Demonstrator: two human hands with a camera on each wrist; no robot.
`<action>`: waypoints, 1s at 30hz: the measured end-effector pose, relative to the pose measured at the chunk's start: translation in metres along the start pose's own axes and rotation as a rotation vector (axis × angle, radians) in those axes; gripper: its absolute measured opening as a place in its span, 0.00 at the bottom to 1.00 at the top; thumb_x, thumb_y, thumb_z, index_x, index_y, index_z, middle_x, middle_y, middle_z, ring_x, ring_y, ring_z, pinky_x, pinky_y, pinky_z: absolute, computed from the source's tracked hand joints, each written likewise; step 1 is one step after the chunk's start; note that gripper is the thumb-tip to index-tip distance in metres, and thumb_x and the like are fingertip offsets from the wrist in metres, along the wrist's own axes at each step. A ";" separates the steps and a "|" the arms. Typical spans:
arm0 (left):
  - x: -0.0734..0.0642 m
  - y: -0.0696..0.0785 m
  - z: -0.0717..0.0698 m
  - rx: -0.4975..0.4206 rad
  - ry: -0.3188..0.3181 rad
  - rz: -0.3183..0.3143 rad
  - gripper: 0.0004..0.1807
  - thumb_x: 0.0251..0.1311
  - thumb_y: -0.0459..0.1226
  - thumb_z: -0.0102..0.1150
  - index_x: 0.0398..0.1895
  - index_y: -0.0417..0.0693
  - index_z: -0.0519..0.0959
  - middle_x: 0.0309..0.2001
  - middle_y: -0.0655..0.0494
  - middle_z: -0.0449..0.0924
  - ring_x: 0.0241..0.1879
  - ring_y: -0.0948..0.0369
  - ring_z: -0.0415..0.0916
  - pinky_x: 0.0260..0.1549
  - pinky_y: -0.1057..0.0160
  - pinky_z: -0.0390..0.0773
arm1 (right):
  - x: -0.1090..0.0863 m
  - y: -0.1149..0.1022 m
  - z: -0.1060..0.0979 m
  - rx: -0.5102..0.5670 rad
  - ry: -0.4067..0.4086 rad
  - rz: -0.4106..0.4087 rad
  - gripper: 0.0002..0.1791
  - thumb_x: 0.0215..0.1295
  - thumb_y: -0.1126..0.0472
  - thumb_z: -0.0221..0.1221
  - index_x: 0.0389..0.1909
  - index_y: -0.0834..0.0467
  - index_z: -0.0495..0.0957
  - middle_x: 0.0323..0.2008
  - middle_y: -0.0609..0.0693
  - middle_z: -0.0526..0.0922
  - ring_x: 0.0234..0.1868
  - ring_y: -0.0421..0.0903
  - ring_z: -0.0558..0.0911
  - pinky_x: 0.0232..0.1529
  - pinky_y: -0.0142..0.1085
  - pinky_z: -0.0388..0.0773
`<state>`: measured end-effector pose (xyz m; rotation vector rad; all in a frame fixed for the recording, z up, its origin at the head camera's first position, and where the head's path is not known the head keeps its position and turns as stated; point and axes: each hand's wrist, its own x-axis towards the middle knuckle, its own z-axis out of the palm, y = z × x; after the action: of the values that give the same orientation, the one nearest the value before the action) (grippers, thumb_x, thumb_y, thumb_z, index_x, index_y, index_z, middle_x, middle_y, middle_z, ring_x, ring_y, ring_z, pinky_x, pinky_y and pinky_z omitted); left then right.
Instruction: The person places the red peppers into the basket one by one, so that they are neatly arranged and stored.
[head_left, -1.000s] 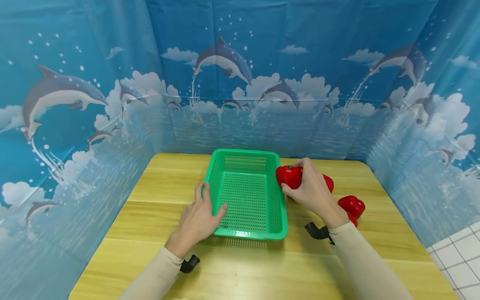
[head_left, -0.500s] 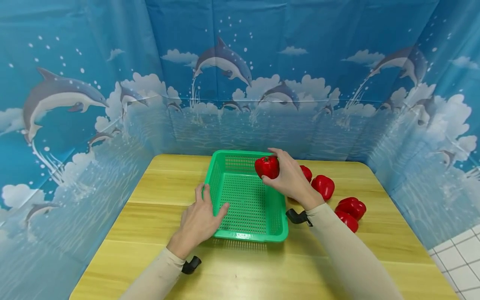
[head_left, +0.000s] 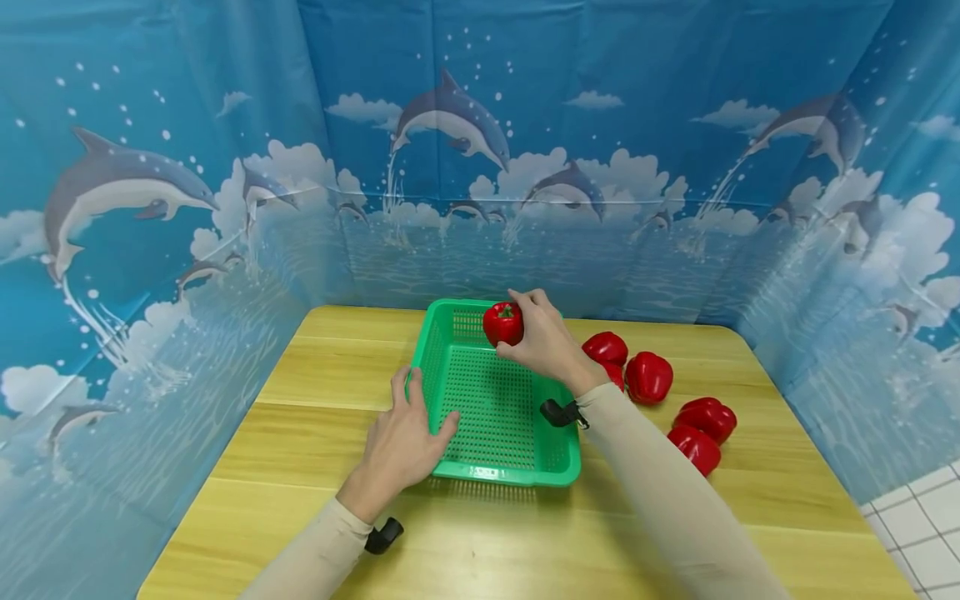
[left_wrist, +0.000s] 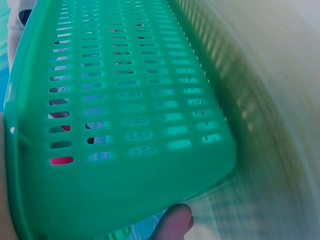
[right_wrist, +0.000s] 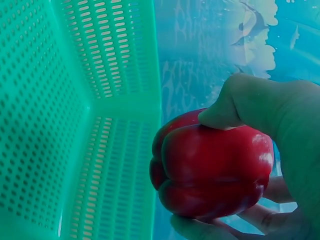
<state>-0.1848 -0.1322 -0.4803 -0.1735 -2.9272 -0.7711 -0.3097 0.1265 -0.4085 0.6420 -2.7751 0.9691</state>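
Observation:
My right hand [head_left: 546, 340] grips a red bell pepper [head_left: 502, 324] above the far part of a green perforated plastic basket [head_left: 517, 477]. In the right wrist view, the thumb lies on top of this pepper [right_wrist: 215, 165] and the fingers curl beneath it, just beyond the basket's rim. The left hand [head_left: 401, 442] holds the basket by its left side, fingers along the outside and thumb over the inside. A fingertip [left_wrist: 173, 222] shows against the outer wall [left_wrist: 150, 185] in the left wrist view. No peppers show inside the basket.
Right of the basket lie several more red bell peppers: a group near its right side, including one pepper [head_left: 649, 377], and a touching pair [head_left: 705, 419] farther right. The wooden table [head_left: 315, 442] backs onto a blue dolphin-print curtain [head_left: 480, 250].
My right hand has carried the bell pepper up and left, from the basket's right rim to above its far part. The left hand has stayed at the basket's left side.

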 end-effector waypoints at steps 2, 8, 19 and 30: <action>0.000 0.001 0.000 -0.004 0.000 -0.002 0.56 0.83 0.60 0.61 0.95 0.33 0.51 0.94 0.36 0.46 0.11 0.58 0.68 0.11 0.63 0.67 | 0.006 -0.002 0.005 0.007 -0.017 0.013 0.53 0.72 0.55 0.75 0.93 0.62 0.62 0.79 0.67 0.71 0.71 0.66 0.84 0.67 0.61 0.91; -0.002 0.001 0.002 0.019 -0.007 -0.013 0.56 0.84 0.61 0.60 0.95 0.33 0.50 0.94 0.37 0.46 0.11 0.58 0.68 0.12 0.63 0.68 | 0.021 -0.004 0.023 0.038 -0.076 0.036 0.50 0.72 0.55 0.76 0.90 0.61 0.66 0.80 0.67 0.66 0.72 0.65 0.83 0.70 0.61 0.90; -0.001 0.001 0.004 0.012 0.002 0.003 0.55 0.84 0.60 0.59 0.95 0.32 0.51 0.94 0.36 0.47 0.11 0.60 0.67 0.11 0.66 0.65 | 0.041 -0.001 0.047 0.047 -0.153 0.044 0.45 0.72 0.55 0.78 0.86 0.57 0.71 0.75 0.66 0.74 0.70 0.65 0.82 0.65 0.60 0.91; 0.000 -0.001 0.003 0.018 0.010 0.002 0.55 0.85 0.61 0.58 0.95 0.32 0.51 0.93 0.35 0.47 0.11 0.60 0.67 0.11 0.67 0.64 | 0.059 0.000 0.059 0.009 -0.220 0.003 0.43 0.71 0.60 0.78 0.84 0.58 0.73 0.75 0.65 0.76 0.72 0.65 0.82 0.68 0.60 0.90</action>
<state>-0.1855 -0.1321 -0.4832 -0.1712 -2.9233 -0.7433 -0.3622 0.0691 -0.4392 0.7910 -2.9625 0.9653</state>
